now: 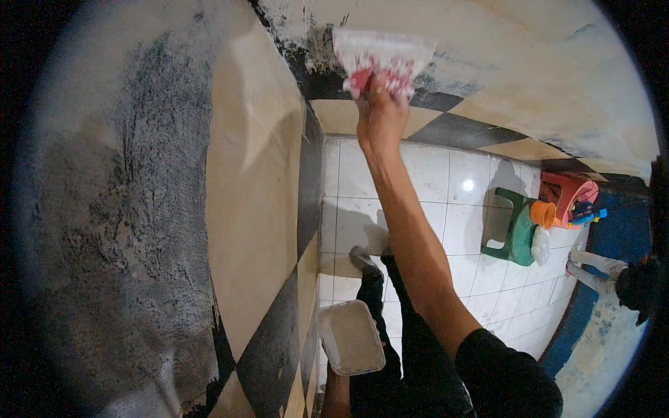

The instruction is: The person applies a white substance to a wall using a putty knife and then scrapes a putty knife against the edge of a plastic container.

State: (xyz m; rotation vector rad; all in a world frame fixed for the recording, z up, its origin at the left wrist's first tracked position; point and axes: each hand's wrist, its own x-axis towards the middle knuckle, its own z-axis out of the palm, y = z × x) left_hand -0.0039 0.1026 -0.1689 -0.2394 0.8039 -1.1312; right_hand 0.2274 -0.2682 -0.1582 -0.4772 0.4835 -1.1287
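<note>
My right hand (pixel 380 115) is raised against the wall corner and grips a wide putty scraper (pixel 380 56) with a red handle. White filler smears its blade, which lies flat on the cream and black wall (pixel 488 42). Low in the view, my left hand (pixel 334 382) holds a rectangular tray (pixel 350 338) of pale filler from beneath. The tray hides most of that hand. My legs in dark trousers stand below on the white tiled floor (pixel 425 177).
The left wall (pixel 251 174) carries a large rough grey patch beside cream and black diamonds. At the right, a green plastic stool (pixel 517 233), an orange cup (pixel 542 214) and a red bucket (pixel 568 194) stand on the floor. White pipes (pixel 592 268) run along a blue wall.
</note>
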